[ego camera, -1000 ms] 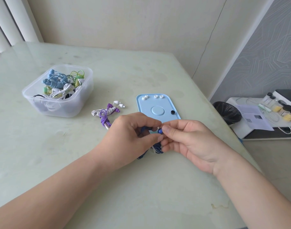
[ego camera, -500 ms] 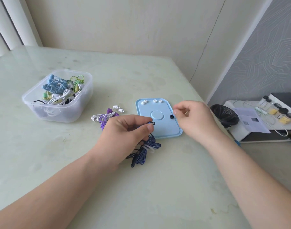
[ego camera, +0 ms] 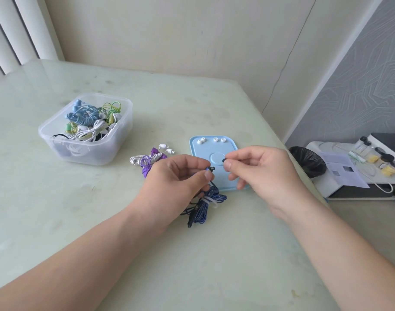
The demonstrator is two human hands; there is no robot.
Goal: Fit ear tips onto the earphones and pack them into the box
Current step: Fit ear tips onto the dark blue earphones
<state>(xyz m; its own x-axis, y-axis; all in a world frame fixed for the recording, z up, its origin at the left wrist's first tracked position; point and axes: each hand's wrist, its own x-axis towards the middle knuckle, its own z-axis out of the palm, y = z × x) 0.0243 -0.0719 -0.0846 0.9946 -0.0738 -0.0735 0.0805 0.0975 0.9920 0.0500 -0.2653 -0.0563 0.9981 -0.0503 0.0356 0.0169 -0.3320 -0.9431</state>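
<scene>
My left hand pinches the bare bud of a dark blue earphone; its bundled cord rests on the table below. My right hand pinches a small black ear tip a short gap to the right of the bud. Both are over the light blue tray, which holds three white ear tips along its far edge. A purple and white earphone bundle lies to the left of the tray. The clear plastic box at far left holds several coiled earphones.
The pale green table ends at a right edge close to my right forearm. Beyond it, lower down, stand a black bin and a white shelf with papers and small jars. A wall runs behind the table.
My right hand picked the black ear tip off the tray and brought it back toward the bud in my left hand. The left hand stayed put.
</scene>
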